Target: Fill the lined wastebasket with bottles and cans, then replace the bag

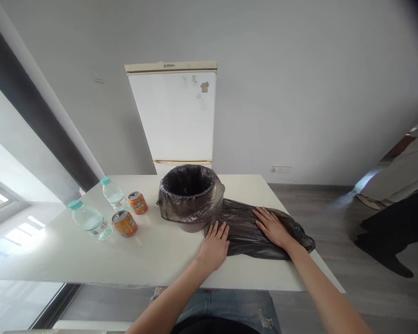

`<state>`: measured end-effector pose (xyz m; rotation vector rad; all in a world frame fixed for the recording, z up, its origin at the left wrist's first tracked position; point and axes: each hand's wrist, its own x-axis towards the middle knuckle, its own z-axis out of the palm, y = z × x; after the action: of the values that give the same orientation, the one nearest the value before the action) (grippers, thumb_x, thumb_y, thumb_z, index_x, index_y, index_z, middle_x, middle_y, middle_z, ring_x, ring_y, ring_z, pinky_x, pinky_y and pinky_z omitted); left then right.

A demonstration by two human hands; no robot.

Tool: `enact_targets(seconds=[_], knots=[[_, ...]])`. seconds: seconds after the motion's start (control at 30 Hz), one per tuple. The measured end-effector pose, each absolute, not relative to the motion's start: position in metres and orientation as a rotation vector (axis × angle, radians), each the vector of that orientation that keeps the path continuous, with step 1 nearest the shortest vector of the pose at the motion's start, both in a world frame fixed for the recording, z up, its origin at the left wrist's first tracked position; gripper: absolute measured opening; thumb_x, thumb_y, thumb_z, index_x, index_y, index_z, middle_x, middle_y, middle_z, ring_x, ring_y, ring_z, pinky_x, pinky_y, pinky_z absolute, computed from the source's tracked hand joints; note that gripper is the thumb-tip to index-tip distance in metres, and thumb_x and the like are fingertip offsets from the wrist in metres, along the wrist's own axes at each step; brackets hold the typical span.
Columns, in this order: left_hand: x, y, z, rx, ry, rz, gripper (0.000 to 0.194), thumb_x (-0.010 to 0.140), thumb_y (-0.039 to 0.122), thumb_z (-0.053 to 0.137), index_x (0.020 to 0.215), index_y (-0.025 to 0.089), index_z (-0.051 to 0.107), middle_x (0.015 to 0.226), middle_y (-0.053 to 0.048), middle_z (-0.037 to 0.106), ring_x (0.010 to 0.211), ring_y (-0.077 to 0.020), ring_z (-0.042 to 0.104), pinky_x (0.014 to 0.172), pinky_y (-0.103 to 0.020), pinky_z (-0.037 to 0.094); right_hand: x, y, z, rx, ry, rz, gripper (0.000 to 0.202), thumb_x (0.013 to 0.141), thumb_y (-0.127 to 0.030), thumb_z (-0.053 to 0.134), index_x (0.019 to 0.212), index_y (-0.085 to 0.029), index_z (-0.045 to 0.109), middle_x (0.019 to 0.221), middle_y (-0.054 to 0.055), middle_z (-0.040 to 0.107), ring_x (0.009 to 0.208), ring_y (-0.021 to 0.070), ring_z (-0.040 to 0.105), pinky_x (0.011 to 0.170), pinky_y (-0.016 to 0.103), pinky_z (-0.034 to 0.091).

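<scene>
A black plastic garbage bag [244, 232] lies spread on the table to the right of a trash can [191, 227]. My left hand [214, 246] rests on the left edge of this bag, fingers stretched out, close to the can's base. Farther right, my right hand [273, 228] presses flat on the same bag with its fingers apart. The trash can stands upright, lined with another black bag [191, 206] folded over its rim. Its inside is dark, so I cannot tell what it holds.
Two clear bottles with teal caps [90, 220] [114, 194] and two orange cans [124, 224] [138, 203] stand on the table [142, 264] at left. A white refrigerator [177, 116] stands behind it. At far right, people's legs [393, 227] show beyond the table's edge.
</scene>
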<state>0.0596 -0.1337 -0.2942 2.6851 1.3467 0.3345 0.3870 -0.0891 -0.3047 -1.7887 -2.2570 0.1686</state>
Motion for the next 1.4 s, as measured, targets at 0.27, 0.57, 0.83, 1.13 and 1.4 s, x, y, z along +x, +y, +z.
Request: enact_targets(seconds=[0.27,0.57,0.83,1.13,1.4], knots=[[0.048,-0.139,-0.293,2.643,1.348,0.391,0.059,0.111,0.038,0.023,0.165,0.017,0.035,0.173,-0.005,0.029,0.161,-0.0311,0.023,0.130,-0.052,0.029,0.398,-0.089,-0.284,-1.476,-1.537,0.549,0.065,0.103,-0.062,0.036,0.158,-0.030,0.048,0.167,0.006,0.042,0.156,0.0278,0.037,0.129,0.048,0.032],[0.049,-0.140,-0.292,2.644,1.386,0.418,0.058,0.110,0.034,0.029,0.164,0.017,0.037,0.172,-0.006,0.031,0.161,-0.0304,0.025,0.130,-0.053,0.029,0.421,-0.096,-0.232,-1.373,-1.527,0.420,0.074,0.103,-0.061,0.011,0.167,-0.027,0.029,0.161,0.013,0.050,0.140,0.0326,0.058,0.110,0.053,0.055],[0.049,-0.141,-0.288,2.613,1.408,0.421,0.058,0.109,0.030,0.030,0.165,0.017,0.035,0.173,-0.008,0.029,0.161,-0.0299,0.025,0.129,-0.053,0.031,0.409,-0.125,-0.224,-1.848,-2.030,-0.138,0.061,0.105,-0.062,0.030,0.151,-0.031,0.056,0.166,0.005,0.043,0.155,0.0388,0.036,0.125,0.066,0.031],[0.049,-0.141,-0.289,2.632,1.426,0.387,0.056,0.108,0.029,0.033,0.162,0.016,0.041,0.171,-0.009,0.033,0.159,-0.0314,0.028,0.129,-0.055,0.030,0.450,-0.133,-0.296,-2.058,-2.088,0.087,0.077,0.103,-0.072,0.025,0.167,-0.031,0.030,0.174,0.003,0.023,0.160,0.0367,0.025,0.126,0.065,0.029],[0.046,-0.141,-0.289,2.640,1.407,0.396,0.056,0.108,0.029,0.032,0.162,0.018,0.040,0.171,-0.009,0.034,0.160,-0.0306,0.028,0.128,-0.054,0.031,0.452,-0.132,-0.313,-2.009,-2.144,0.033,0.075,0.103,-0.071,0.025,0.167,-0.032,0.031,0.173,0.003,0.026,0.159,0.0354,0.028,0.126,0.064,0.029]])
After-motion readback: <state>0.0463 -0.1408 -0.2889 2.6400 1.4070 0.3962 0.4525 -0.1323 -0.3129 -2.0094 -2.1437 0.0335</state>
